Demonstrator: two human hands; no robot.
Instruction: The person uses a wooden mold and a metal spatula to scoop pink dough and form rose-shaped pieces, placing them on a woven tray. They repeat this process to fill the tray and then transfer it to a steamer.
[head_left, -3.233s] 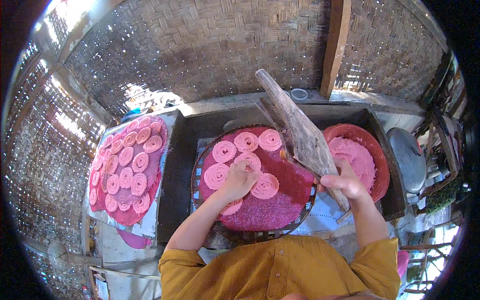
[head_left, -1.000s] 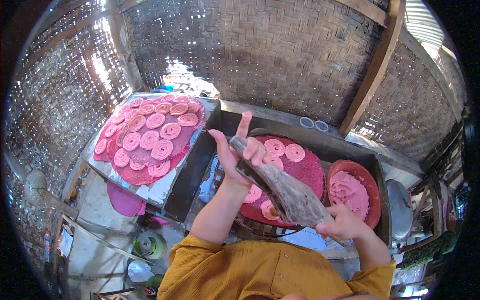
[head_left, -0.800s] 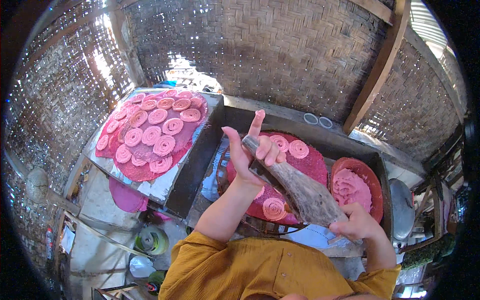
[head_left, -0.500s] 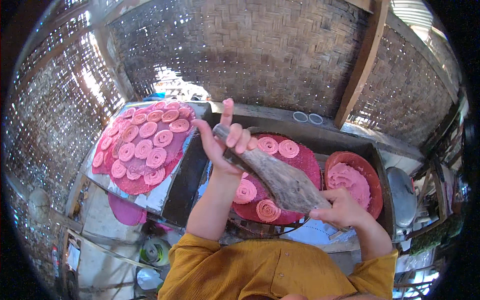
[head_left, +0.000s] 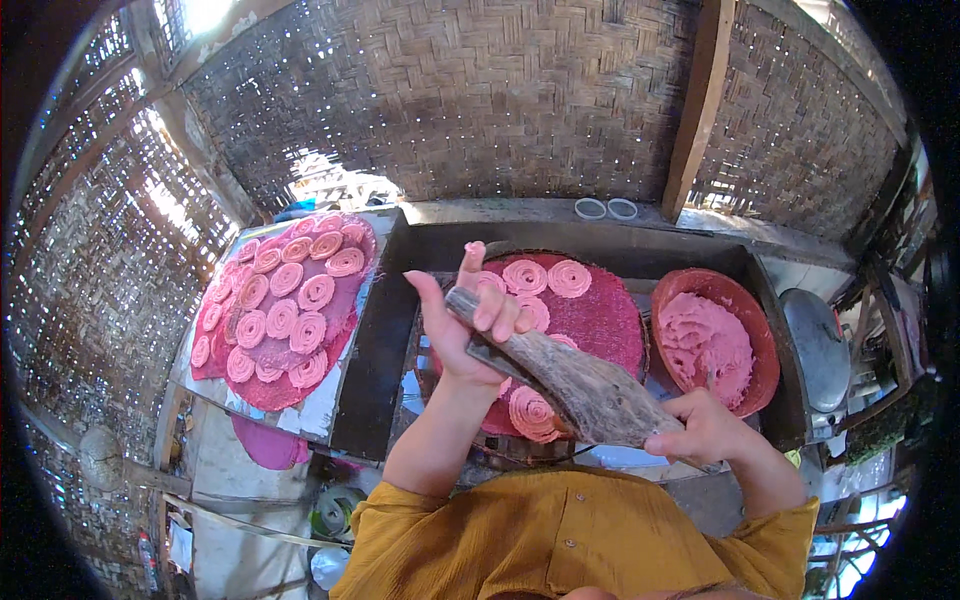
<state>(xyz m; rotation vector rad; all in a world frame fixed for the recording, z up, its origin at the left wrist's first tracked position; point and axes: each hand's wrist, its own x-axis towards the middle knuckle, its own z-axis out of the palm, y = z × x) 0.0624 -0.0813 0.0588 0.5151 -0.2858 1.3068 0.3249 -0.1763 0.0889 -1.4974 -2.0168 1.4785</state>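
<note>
A long, weathered grey wooden tool (head_left: 590, 390) slants across in front of me, with a darker piece along its lower edge. My left hand (head_left: 470, 325) is closed round its narrow upper end, with thumb and index finger sticking out. At the lower right end, my right hand (head_left: 700, 428) grips it, thumb on top. Beneath it lies a round magenta mat (head_left: 610, 300) bearing several pink coiled dough spirals (head_left: 569, 279); the tool and my left arm hide part of it. A reddish bowl (head_left: 762, 365) of pink dough (head_left: 705, 345) stands just beyond my right hand.
To the left, another magenta mat (head_left: 268, 395) full of pink spirals lies on a pale board. A dark trough-like frame (head_left: 365, 365) surrounds the middle mat and bowl. A metal lid (head_left: 815, 350) is at the right. Two white rings (head_left: 606, 209) lie on the ledge below the woven wall.
My view has shifted. Both hands and the tool have moved slightly down and right, still gripped at both ends. More of the dough in the bowl shows now.
</note>
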